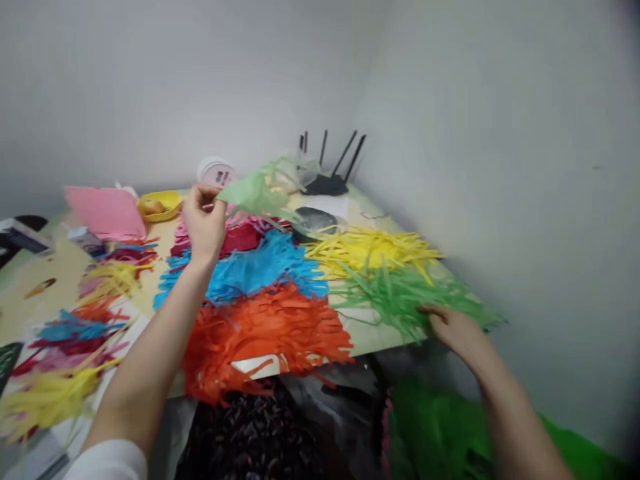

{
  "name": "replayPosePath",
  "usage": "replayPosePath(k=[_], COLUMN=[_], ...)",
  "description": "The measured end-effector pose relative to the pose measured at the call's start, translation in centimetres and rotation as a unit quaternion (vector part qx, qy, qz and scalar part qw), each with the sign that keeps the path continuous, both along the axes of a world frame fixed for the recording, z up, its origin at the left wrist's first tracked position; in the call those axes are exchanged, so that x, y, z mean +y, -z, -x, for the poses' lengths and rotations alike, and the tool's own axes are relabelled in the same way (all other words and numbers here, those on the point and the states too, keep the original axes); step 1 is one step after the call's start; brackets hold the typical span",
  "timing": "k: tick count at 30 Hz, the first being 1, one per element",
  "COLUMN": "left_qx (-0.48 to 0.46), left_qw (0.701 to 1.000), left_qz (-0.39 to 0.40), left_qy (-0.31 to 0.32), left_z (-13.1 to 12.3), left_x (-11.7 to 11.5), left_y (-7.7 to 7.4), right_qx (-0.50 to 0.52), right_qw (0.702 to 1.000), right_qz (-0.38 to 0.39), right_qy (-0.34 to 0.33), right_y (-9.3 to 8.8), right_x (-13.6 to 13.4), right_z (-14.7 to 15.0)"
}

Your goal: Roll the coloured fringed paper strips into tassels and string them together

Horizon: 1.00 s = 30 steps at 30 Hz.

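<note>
My left hand [204, 223] is raised above the table, fingers pinched on a light green piece of fringed paper [257, 190] that trails to the right, blurred by motion. My right hand [453, 328] rests at the near right edge of the table, touching the pile of green paper strips [400, 293]; its fingers are partly buried in the strips. Below the left hand lie piles of dark red [245, 237], blue [260, 267] and orange strips [265, 333]. A yellow pile [370, 250] lies behind the green one.
Mixed coloured strips [75, 333] cover the table's left side. At the back stand a pink sheet [106, 212], a yellow bowl [159, 203], a white tub [216, 172], a dark round dish [314, 222] and a black router [330, 181]. Walls close the back and right. Green material [440, 427] lies below the table edge.
</note>
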<state>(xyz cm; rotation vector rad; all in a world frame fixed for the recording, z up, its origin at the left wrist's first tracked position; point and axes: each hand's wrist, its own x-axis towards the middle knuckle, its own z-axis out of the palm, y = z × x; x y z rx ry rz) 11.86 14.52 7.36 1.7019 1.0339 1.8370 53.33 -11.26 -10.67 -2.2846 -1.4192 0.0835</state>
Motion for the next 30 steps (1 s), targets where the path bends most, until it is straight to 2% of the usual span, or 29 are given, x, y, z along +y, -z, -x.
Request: replayPosePath(k=[2, 3, 5, 6, 8, 10, 11, 13, 16, 19, 21, 26, 28, 30], left_qx=[0.066, 0.115, 0.223, 0.271, 0.338, 0.385, 0.403, 0.422, 0.409, 0.365, 0.330, 0.240, 0.164, 0.062], left_qw=[0.997, 0.992, 0.972, 0.959, 0.939, 0.922, 0.915, 0.906, 0.912, 0.927, 0.933, 0.931, 0.931, 0.911], left_qz=[-0.014, -0.020, -0.028, -0.028, -0.021, -0.009, -0.004, 0.002, 0.015, 0.066, 0.108, 0.205, 0.249, 0.308], left_qy=[-0.026, -0.045, -0.074, -0.079, -0.066, -0.034, -0.018, 0.001, 0.022, 0.057, 0.091, 0.181, 0.213, 0.266], left_z=[3.6, 4.9, 6.6, 7.1, 7.6, 8.2, 8.6, 10.1, 13.1, 15.8, 16.9, 17.7, 17.7, 17.8], left_x=[-1.7, -2.8, -5.3, -6.7, -9.4, -12.0, -13.1, -14.7, -15.6, -15.1, -14.5, -13.8, -13.8, -13.9], left_y=[0.1, 0.4, 1.1, 1.6, 2.6, 3.6, 4.1, 5.2, 6.5, 7.3, 7.3, 6.7, 6.7, 7.0], right_qx=[-0.014, -0.026, -0.066, -0.074, -0.095, -0.086, -0.075, -0.074, -0.051, 0.016, 0.072, 0.173, 0.222, 0.276], right_qw=[1.000, 0.999, 0.989, 0.980, 0.945, 0.890, 0.871, 0.857, 0.841, 0.831, 0.841, 0.883, 0.877, 0.860], right_qz=[-0.011, -0.025, -0.128, -0.182, -0.285, -0.312, -0.316, -0.289, -0.216, -0.161, -0.127, -0.087, -0.091, -0.097], right_qy=[0.010, 0.019, 0.045, 0.019, -0.133, -0.321, -0.370, -0.421, -0.493, -0.533, -0.521, -0.427, -0.415, -0.419], right_y=[-2.2, -3.7, -7.2, -9.0, -11.9, -13.4, -13.6, -13.2, -12.0, -12.0, -12.7, -14.3, -14.1, -13.7], right_x=[-0.8, -1.0, -0.9, -0.5, 1.2, 3.9, 5.4, 8.2, 10.8, 11.0, 10.4, 9.6, 9.7, 9.9], right_z=[1.8, 3.7, 9.4, 13.0, 20.9, 27.9, 30.5, 33.8, 35.1, 34.7, 34.5, 34.1, 33.6, 33.2])
